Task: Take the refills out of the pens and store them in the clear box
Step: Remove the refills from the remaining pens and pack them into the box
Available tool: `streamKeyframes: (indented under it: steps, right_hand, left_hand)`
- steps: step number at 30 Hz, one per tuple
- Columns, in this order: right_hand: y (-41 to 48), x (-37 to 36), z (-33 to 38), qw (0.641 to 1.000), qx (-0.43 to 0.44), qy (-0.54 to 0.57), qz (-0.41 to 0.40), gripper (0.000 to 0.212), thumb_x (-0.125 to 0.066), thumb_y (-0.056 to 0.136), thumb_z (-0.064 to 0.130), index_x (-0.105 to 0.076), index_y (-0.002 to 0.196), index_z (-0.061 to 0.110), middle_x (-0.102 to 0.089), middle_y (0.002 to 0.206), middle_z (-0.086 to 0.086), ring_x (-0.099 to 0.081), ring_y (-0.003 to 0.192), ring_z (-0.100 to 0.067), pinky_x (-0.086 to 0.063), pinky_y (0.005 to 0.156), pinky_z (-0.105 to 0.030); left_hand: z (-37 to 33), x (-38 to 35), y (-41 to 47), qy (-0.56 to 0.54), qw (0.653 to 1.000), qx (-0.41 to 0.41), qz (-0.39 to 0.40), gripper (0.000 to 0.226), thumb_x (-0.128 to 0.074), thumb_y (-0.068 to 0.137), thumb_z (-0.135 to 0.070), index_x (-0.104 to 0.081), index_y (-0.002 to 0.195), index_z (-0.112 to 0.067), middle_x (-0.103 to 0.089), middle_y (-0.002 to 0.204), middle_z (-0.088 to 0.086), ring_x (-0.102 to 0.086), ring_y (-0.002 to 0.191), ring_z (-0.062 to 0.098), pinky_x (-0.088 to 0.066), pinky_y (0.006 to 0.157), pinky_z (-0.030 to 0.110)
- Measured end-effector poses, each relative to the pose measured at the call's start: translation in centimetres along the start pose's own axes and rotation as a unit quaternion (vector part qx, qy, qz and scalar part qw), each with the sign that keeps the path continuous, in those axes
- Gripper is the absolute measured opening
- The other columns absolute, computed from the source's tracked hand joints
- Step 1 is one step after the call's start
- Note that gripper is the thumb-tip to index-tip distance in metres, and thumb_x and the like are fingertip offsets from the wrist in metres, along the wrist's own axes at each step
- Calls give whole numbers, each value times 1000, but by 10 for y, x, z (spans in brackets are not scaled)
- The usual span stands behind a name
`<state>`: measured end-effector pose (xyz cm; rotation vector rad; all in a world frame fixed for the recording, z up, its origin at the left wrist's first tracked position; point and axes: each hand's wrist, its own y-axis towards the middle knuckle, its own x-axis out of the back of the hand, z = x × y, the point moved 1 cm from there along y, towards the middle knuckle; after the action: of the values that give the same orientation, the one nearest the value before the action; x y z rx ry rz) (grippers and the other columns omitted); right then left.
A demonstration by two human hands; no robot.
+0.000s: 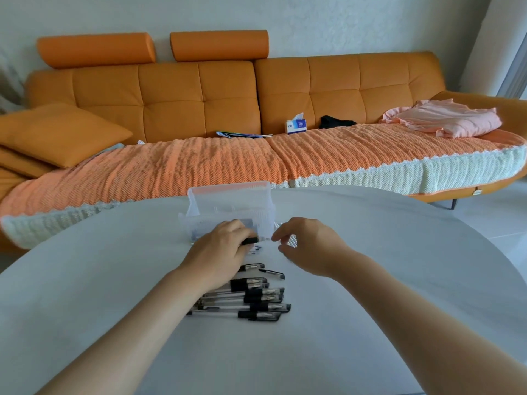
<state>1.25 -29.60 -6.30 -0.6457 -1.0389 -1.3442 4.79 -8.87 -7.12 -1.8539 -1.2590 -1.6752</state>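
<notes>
Two bare forearms reach out over a white table (370, 280). Between them, nearest the viewer, lies a heap of pens (251, 300) with clear barrels and black caps, stacked roughly parallel with the caps to the right. Just beyond the heap lie two loose pen parts (272, 272), apart from each other.

Farther on, the left hand (219, 246) is palm down, its fingers curled around a short black pen piece (251, 240) that sticks out to the right of the fingertips. A scatter of small black bits (256, 248) lies on the table just beneath that piece.

The right hand (308, 246) hovers near it. Its thumb and forefinger bend toward each other with a small gap, and whether anything thin sits between them cannot be told. Behind its fingers lie a few thin pale sticks (291, 240), too blurred to name.

The clear box (228, 203) stands directly behind the left hand's knuckles with its lid raised, and some dark items show dimly inside.

Beyond the table is an orange sofa (199, 92) bearing a tissue box (296, 126) and folded pink cloth (445, 121).
</notes>
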Motion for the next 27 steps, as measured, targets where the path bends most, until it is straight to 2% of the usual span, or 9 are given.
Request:
streamKeyframes:
  steps: [2, 5, 7, 12, 21, 24, 27]
  right_hand:
    - [6, -9, 12, 1000, 16, -21, 11, 24, -59, 94, 29, -67, 115, 36, -62, 109, 17, -56, 91, -6, -50, 79, -25]
    - [16, -24, 25, 997, 37, -56, 24, 24, -57, 96, 31, -66, 118, 35, -62, 113, 15, -51, 86, -5, -46, 73, -24]
    - [22, -31, 30, 996, 42, -80, 29, 24, -55, 97, 32, -65, 119, 35, -61, 115, 15, -54, 88, -7, -46, 74, -26]
    - [30, -38, 32, 991, 36, -120, 49, 21, -53, 99, 35, -72, 107, 35, -65, 110, 14, -61, 95, -14, -52, 79, -31]
    - [35, -41, 33, 991, -6, -121, 65, 11, -61, 93, 43, -65, 98, 34, -66, 97, 15, -60, 88, -10, -52, 75, -29]
    - [34, -42, 34, 991, -5, -118, 64, 14, -60, 94, 42, -60, 105, 33, -65, 98, 14, -58, 89, -11, -50, 75, -29]
    - [34, -42, 36, 991, 4, -118, 61, 10, -60, 94, 40, -65, 101, 33, -64, 98, 15, -58, 91, -11, -52, 78, -30]
  left_hand:
    - [15, 5, -11, 7, 1000, 16, 2, 25, -47, 99, -32, -60, 120, -30, -52, 111, -17, -48, 109, 6, -47, 81, 30]
    - [33, 6, -24, 6, 999, 39, 0, 25, -48, 99, -31, -60, 120, -31, -52, 109, -16, -49, 108, 8, -48, 80, 32]
    - [38, 5, -27, -2, 999, 49, -2, 24, -49, 99, -32, -61, 119, -31, -51, 105, -14, -50, 105, 10, -48, 77, 34]
    - [43, 3, -27, 6, 999, 38, 21, 24, -49, 98, -31, -62, 118, -31, -51, 107, -14, -51, 105, 11, -48, 77, 35]
    - [43, 5, -30, -10, 999, 36, 39, 27, -48, 98, -27, -61, 121, -28, -53, 114, -12, -50, 107, 10, -47, 83, 34]
    - [45, 3, -30, -7, 998, 38, 40, 24, -50, 97, -30, -62, 117, -28, -53, 110, -12, -51, 104, 11, -48, 80, 34]
    - [48, -1, -30, -12, 998, 44, 47, 23, -51, 98, -38, -65, 112, -28, -54, 105, -13, -54, 99, 11, -48, 78, 34]
